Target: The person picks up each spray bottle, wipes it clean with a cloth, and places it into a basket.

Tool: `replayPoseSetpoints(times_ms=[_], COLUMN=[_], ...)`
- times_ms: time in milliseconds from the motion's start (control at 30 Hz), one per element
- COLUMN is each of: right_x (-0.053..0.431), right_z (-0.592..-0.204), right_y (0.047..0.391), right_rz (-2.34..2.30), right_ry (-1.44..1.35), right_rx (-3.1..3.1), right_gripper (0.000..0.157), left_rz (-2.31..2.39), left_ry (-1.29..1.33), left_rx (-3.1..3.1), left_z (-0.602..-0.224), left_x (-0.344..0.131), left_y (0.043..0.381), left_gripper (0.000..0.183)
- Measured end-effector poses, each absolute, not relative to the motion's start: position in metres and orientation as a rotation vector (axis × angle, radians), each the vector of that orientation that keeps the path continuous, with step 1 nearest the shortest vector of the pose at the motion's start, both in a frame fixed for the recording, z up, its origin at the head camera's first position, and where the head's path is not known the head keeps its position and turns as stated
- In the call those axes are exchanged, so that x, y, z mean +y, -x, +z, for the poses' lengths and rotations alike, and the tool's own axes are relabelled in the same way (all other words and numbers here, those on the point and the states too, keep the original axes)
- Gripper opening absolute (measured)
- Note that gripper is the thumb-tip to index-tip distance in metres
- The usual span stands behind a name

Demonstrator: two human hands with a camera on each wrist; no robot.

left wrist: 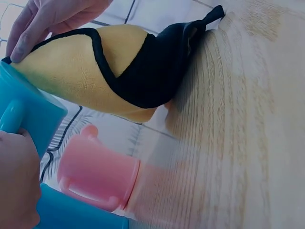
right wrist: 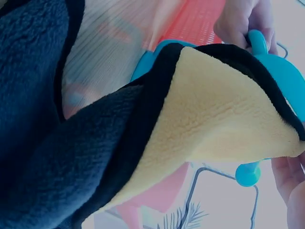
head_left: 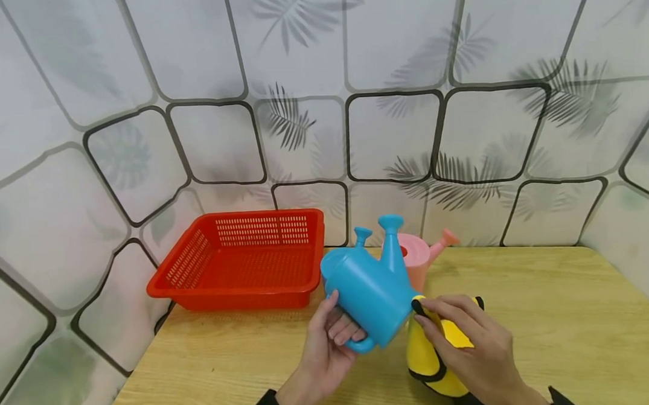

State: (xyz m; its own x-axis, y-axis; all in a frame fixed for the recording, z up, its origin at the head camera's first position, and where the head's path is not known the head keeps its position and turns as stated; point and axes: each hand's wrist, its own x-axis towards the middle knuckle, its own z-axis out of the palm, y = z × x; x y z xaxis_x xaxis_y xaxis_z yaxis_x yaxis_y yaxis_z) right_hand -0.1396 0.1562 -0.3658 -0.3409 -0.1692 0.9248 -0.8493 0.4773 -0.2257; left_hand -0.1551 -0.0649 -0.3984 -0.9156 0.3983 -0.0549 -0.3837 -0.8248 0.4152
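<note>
My left hand [head_left: 326, 347] grips a blue watering can [head_left: 369, 291] by its handle. The can is tilted above the table, its base toward the right and its spout pointing up. A yellow towel [head_left: 421, 350] with black edging hangs from my right hand [head_left: 483, 349], which pinches it between thumb and fingers at the can's base. The right wrist view shows a dark blue side of the towel [right wrist: 95, 152] beside the pale yellow one. Behind the held can stands a pink watering can [head_left: 416, 265], partly hidden. In the left wrist view, a second blue watering can [left wrist: 78, 212] stands beside it.
A red plastic basket [head_left: 242, 303] with slotted walls sits at the back left of the wooden table [head_left: 558, 319]. Behind the table hangs a pale sheet [head_left: 392, 133] with a dark grid and leaf pattern.
</note>
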Motion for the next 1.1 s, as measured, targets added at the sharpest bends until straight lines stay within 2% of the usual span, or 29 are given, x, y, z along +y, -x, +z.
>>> replayPoseSetpoints(times_ms=[433,700,1100], right_x=[0.13,0.123,0.119], right_z=[-0.362,-0.363,-0.365], right_y=[0.128,0.129,0.129], right_rz=[0.804,0.771,0.723], right_ry=[-1.154,-1.399,-1.406], right_rx=[-1.663,-1.562,-1.583], right_gripper=[0.034,0.027,0.027], left_rz=[2.681,2.686,2.688], left_ry=[-0.007,-0.019,-0.149], left_rx=[0.503,0.526,0.566], left_z=[-0.4,-0.399,-0.401], left_x=[-0.064,-0.064,-0.068], left_y=[0.155,0.155,0.157], left_gripper=[0.047,0.049,0.05])
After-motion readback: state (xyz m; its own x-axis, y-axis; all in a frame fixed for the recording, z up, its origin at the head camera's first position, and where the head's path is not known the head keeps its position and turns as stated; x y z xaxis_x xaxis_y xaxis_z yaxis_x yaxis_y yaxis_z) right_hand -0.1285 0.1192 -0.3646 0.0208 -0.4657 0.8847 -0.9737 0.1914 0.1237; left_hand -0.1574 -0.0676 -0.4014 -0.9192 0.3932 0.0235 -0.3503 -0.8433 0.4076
